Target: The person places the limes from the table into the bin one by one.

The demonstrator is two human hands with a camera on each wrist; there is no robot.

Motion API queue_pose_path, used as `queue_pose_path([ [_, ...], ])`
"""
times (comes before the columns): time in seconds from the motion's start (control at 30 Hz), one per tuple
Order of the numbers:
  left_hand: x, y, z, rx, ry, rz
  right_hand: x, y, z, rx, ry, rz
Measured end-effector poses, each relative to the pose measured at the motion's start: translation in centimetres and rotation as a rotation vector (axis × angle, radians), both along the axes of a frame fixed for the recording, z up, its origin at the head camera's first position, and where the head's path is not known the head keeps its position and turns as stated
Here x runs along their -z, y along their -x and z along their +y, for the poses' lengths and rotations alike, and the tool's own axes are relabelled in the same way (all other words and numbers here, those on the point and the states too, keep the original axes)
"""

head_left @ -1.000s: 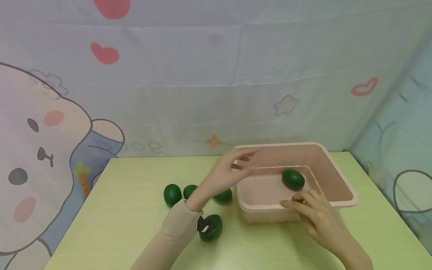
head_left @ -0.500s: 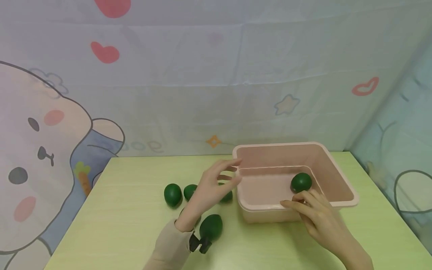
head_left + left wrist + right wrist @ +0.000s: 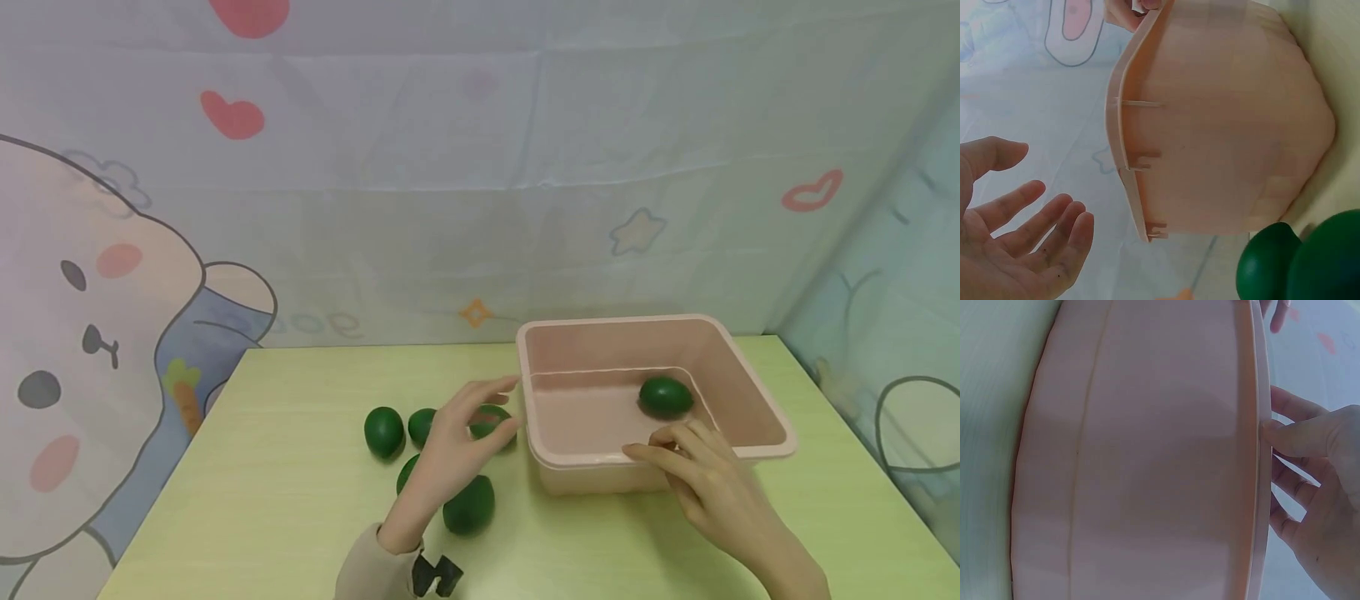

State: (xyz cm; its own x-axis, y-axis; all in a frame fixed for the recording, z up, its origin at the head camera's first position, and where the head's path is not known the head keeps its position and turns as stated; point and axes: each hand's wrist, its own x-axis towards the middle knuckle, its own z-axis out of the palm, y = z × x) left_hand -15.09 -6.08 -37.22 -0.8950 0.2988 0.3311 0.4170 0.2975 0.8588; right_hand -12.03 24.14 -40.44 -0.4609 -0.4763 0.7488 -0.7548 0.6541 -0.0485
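My left hand (image 3: 457,437) is held above the table, left of the pink plastic bin (image 3: 585,479), with its fingers spread and slightly bent. Nothing is in it. Beneath and around that hand lie several smooth, dark green avocado-like fruits, one just in front of the wrist (image 3: 470,507) and another past the fingertips (image 3: 487,423). One more dark green fruit (image 3: 666,397) lies on its side on the bin's floor, at the right. My right hand (image 3: 701,479) pinches the bin's near rim, thumb outside and fingers over the inside, as the right wrist view (image 3: 1310,447) shows.
The bin stands on a pale yellow-green table (image 3: 225,517). A printed cloth (image 3: 420,233) hangs behind the table and along its right side. A black clip-like part (image 3: 437,577) sits at my left cuff.
My left hand has drawn back from over the bin's left rim toward the lower left. The fruit in the bin has rolled and turned, moving slightly right overall. My right hand stays put.
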Motion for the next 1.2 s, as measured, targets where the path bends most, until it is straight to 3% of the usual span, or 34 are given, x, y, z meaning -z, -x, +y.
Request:
queue_pose_path([
  [0.4, 2.9, -1.2, -0.9, -0.078, -0.04, -0.034, -0.1, 0.1, 0.0, 0.0, 0.001, 0.004],
  [0.9, 5.5, -2.8, -1.4, -0.176, -0.037, -0.06, 0.0, 0.0, 0.0, 0.0, 0.002, 0.0],
  [1.2, 7.2, -3.7, -1.7, -0.274, -0.017, -0.099, -0.1, 0.1, -0.1, -0.009, 0.004, 0.016],
])
